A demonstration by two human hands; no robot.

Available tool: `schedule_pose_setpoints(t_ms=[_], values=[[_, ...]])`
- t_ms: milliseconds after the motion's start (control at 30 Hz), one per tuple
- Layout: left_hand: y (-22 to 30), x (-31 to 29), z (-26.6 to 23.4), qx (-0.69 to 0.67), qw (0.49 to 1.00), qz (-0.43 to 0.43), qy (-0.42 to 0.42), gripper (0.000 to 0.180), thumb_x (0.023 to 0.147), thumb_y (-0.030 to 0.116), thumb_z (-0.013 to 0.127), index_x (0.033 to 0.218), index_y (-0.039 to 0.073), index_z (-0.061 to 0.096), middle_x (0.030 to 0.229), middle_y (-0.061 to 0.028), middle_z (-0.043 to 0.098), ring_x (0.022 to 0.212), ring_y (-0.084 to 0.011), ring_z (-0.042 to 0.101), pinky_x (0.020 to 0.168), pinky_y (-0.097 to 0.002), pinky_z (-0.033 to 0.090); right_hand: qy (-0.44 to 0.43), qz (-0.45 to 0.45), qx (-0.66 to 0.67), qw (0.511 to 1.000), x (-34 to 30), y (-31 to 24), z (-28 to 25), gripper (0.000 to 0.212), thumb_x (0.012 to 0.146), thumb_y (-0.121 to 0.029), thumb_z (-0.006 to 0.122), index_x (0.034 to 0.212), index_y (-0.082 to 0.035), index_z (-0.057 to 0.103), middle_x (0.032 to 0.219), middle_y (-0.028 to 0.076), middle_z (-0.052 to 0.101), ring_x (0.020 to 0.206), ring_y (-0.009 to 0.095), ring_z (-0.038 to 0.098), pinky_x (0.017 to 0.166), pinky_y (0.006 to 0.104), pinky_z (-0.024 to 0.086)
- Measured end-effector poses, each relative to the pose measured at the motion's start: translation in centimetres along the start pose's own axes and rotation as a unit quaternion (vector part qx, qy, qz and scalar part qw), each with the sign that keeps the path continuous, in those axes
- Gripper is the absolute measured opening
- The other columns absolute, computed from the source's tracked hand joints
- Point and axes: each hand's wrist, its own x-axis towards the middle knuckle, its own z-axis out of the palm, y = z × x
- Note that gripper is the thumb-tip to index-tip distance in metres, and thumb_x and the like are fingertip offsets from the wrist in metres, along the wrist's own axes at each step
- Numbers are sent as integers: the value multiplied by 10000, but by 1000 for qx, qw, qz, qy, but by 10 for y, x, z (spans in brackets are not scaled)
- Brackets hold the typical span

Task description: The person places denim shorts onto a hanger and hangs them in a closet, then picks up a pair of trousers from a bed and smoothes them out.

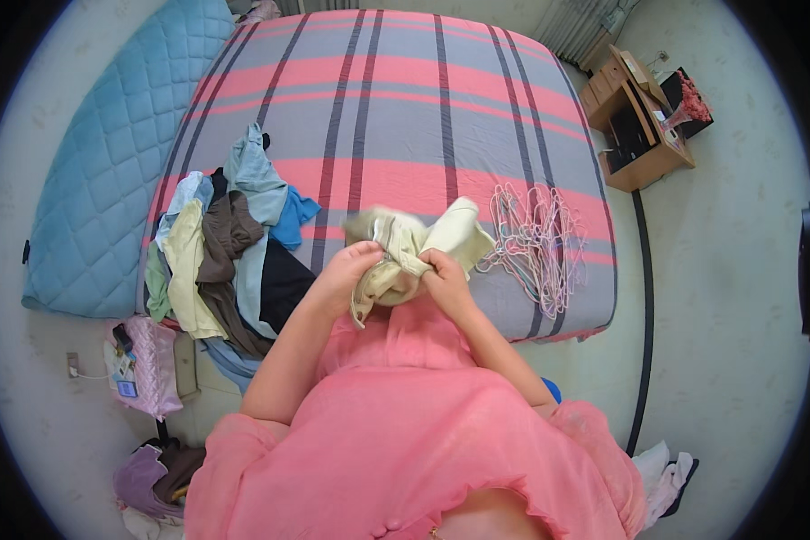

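Head view: my left fingers and right fingers pinched a bunched cream garment, whose folds, I judged, wanted even tension.

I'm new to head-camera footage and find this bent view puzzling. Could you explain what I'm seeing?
There is no machine: the left hand and right hand are a person's own, bare. A fisheye camera on the person's head looks down past a pink top, so straight edges curve toward the rim. Both hands hold a pale garment, partly blurred. On the striped bed ahead, a heap of clothes lies to the left and a tangle of hangers to the right.
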Motion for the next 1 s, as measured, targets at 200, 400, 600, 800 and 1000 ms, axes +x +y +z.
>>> schedule_pose_setpoints(t_ms=[200,400,600,800,1000], values=[[-39,-7,9,94,994,-8,50,165,881,63,506,1034,13,540,918,-41,603,799,-103,604,679,-224,496,-93,303,216,924,10,-32,-6,362,894,-321,472,999,4,590,787,26,577,658,80,515,546,233,424],[-42,-16,14,68,995,-47,57,181,873,44,494,1046,5,531,923,-56,609,787,-103,609,671,-217,501,-48,286,262,920,11,-39,9,132,826,-90,603,895,18,571,793,10,584,687,54,519,581,175,408],[-33,-23,21,151,987,-58,12,286,842,96,548,1103,-18,525,908,-46,613,784,-80,589,662,-198,470,-38,121,215,968,9,-35,18,79,803,-38,587,871,-5,564,744,-20,549,681,42,511,574,199,419],[-42,-23,27,254,963,-63,73,230,808,74,553,1011,-28,586,926,-70,614,821,-117,569,692,-250,456,-137,-84,-112,981,-3,-72,24,136,745,-118,587,838,-19,600,803,164,596,782,327,577,690,377,464],[-65,-5,28,153,982,-31,106,246,827,88,531,1040,-22,586,955,-74,610,849,-127,573,708,-256,459,-108,-108,-168,974,-19,-57,14,196,813,-126,543,969,-23,600,934,152,585,919,316,540,823,376,432]])
